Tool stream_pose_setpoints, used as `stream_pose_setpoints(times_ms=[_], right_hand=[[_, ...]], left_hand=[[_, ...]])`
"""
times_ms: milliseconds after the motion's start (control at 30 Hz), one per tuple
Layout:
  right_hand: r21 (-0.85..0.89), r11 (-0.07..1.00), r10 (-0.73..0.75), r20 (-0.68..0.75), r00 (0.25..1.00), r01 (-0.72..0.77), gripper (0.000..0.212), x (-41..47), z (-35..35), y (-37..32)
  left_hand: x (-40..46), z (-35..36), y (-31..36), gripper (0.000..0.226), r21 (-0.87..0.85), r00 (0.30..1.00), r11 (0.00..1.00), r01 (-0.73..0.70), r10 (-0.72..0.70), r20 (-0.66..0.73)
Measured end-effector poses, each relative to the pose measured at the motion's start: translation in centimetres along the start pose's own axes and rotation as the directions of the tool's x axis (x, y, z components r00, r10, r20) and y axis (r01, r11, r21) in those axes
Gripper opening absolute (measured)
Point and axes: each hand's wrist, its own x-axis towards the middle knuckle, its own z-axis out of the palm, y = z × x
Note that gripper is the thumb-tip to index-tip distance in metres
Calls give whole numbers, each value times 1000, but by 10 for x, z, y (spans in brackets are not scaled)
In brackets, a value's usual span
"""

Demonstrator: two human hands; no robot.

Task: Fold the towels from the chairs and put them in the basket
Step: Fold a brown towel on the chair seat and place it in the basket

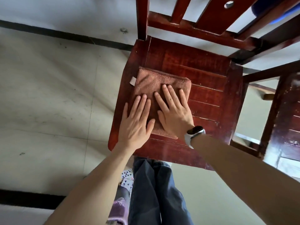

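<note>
A brown towel [151, 82], folded into a small rectangle with a white label at its left edge, lies on the seat of a dark red wooden chair [211, 88]. My left hand [134, 125] rests flat on the towel's near left part, fingers spread. Beside it, my right hand [173, 111], with a watch on the wrist, presses flat on the towel's right half. Neither hand grips the cloth. No basket is in view.
A second red wooden chair [285, 120] stands close on the right. Something blue [276, 12] sits at the top right behind the chair back. Pale tiled floor [48, 95] spreads to the left. My legs and a purple slipper [118, 211] are below the seat.
</note>
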Motion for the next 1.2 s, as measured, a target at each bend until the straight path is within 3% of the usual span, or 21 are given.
stream_pose_setpoints(times_ms=[100, 300, 367, 467, 533, 600, 667, 800, 933, 1067, 1200], right_hand=[[-58, 996, -64, 34, 997, 66, 59, -1, 9, 13], [-107, 988, -101, 127, 987, 115, 59, -34, 4, 33], [-51, 990, -127, 136, 982, 135, 56, -57, 0, 34], [196, 979, -58, 54, 997, 46, 47, -79, -5, 31], [440, 875, 211, 30, 977, -203, 43, -76, -10, 27], [589, 697, 434, 108, 894, -409, 44, -62, -14, 23], [630, 577, 533, 191, 824, -519, 47, -47, -15, 19], [676, 301, 689, 334, 643, -673, 38, -20, -15, 7], [657, 53, 730, 488, 478, -752, 36, -7, -16, 0], [679, -8, 704, 526, 478, -734, 38, -6, -17, 0], [693, -18, 672, 542, 505, -720, 37, -9, -15, 3]], left_hand=[[-1, 6, -3, 64, 46, 1000, 999, 25, -25, 9], [2, -6, 0, 65, -30, 997, 998, 60, -58, 41], [6, -15, 2, 58, -107, 998, 992, 63, -61, 24], [15, -27, 1, 32, -250, 982, 966, 59, -101, -161], [27, -35, -1, 25, -331, 941, 929, 164, -248, -229], [42, -40, -4, 29, -438, 884, 835, 333, -438, -162], [53, -43, -8, 33, -485, 828, 741, 465, -557, -58], [65, -46, -11, 32, -481, 753, 637, 602, -653, 79], [75, -47, -16, 28, -478, 695, 539, 693, -675, 247], [81, -47, -20, 27, -470, 653, 475, 744, -666, 360], [80, -48, -14, 31, -412, 654, 518, 750, -675, 341]])
